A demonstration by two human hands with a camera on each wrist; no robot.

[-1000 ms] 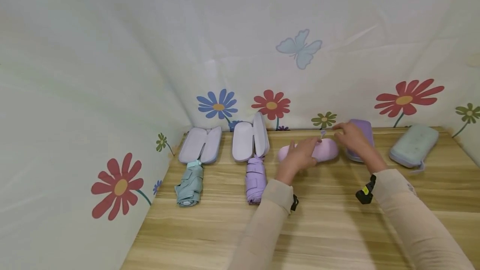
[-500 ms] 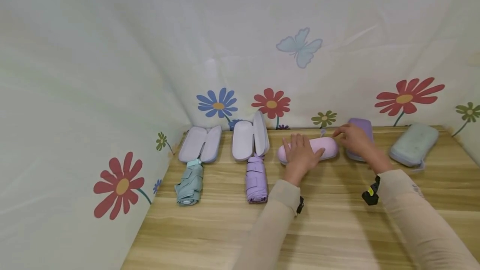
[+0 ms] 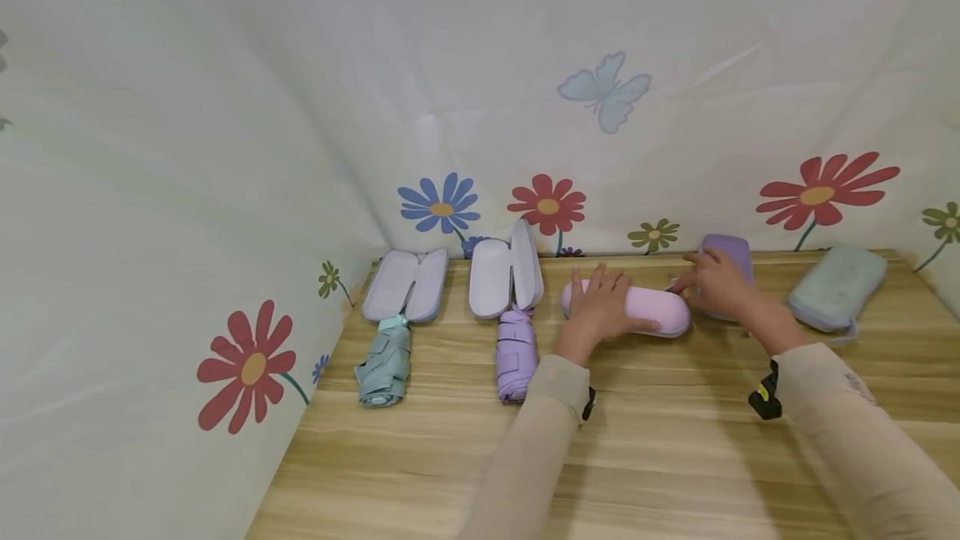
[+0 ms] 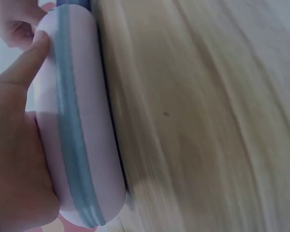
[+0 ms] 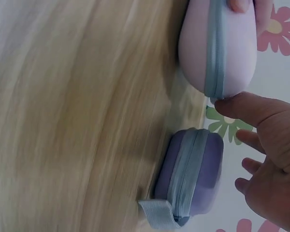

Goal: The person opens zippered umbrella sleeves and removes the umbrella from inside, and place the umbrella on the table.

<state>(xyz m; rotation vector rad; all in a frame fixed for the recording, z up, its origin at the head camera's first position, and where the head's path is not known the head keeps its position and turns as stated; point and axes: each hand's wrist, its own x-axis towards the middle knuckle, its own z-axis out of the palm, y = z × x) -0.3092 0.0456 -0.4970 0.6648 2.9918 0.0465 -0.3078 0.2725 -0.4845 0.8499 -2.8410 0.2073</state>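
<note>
Fingers of the left hand (image 3: pixel 600 307) lie spread over the pink case (image 3: pixel 660 305), holding it with the thumb on its near side. Those of the right hand (image 3: pixel 720 283) are at its right end by the zip (image 5: pixel 214 53), one digit touching and others apart; whether they pinch anything is hidden. Five cases line the far edge of the tabletop (image 3: pixel 637 448): two open, the left open case (image 3: pixel 390 286) and second open case (image 3: pixel 491 277), and three closed, the pink one third in the row, then the purple case (image 3: pixel 731 252) and green case (image 3: pixel 838 286). Two rolled bundles, a teal bundle (image 3: pixel 385 365) and a purple bundle (image 3: pixel 516 357), lie at the open pair's near edges. Narrow gaps part neighbouring cases; printed wall cloth (image 3: pixel 480 65) rises close behind, while wood extends broadly in front.
</note>
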